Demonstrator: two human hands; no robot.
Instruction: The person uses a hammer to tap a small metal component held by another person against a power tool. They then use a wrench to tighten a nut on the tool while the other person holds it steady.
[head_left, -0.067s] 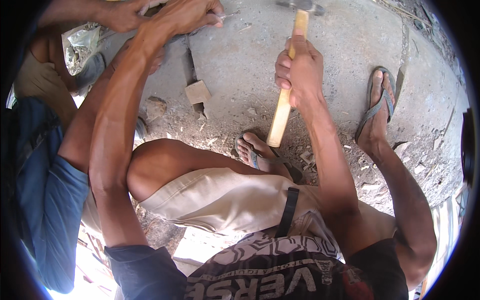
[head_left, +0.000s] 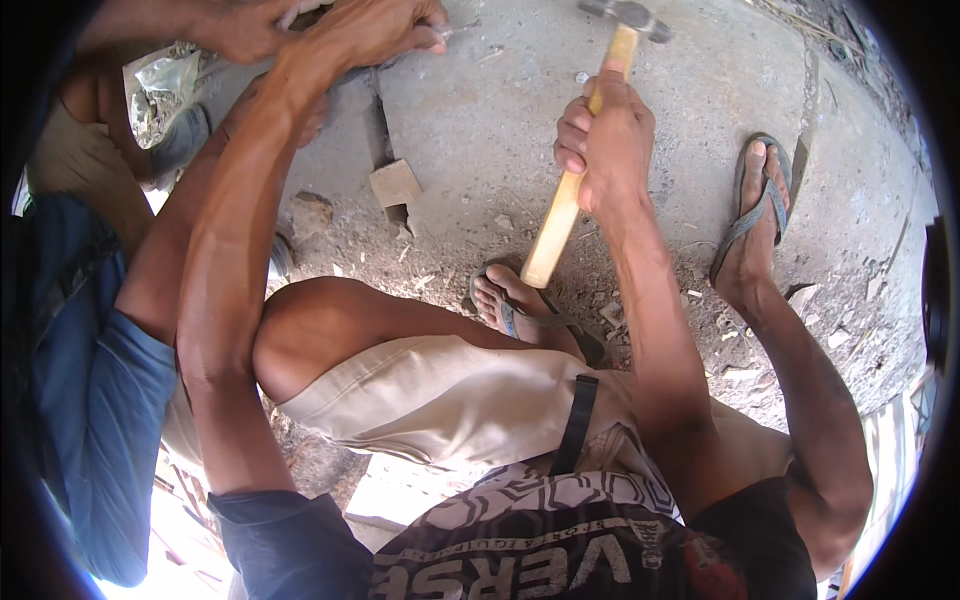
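My right hand (head_left: 615, 145) wraps the hammer (head_left: 554, 226) tightly; my left hand (head_left: 385, 28), left of it, grip unclear, should keep clear.

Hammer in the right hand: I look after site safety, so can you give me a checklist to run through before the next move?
1. Grip on the hammer: ok, the right hand is closed around it.
2. Hammer head apart from the left hand: ok.
3. Co-worker's hands well clear: not ok, one hand shows close beside the left wrist.
4. Closed footwear: not ok, the sandals are open-toed.
5. Anything held in the left fingertips: cannot tell, too small.
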